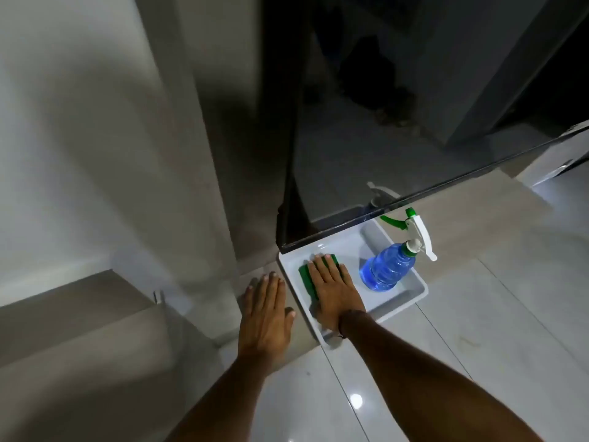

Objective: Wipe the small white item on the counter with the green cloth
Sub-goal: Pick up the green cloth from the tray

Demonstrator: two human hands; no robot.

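Right hand lies flat, fingers together and extended, pressing the green cloth onto the floor of the small white tray, which sits at the counter's front edge near its left corner, under the dark mirror. Left hand is open and flat, fingers narrow, holding nothing, braced on the surface just beside the tray's left rim. To wipe well I'd keep the palm pressure even, stroke corner to corner, and steer clear of the blue spray bottle standing in the tray's right half, which looks easy to tip.
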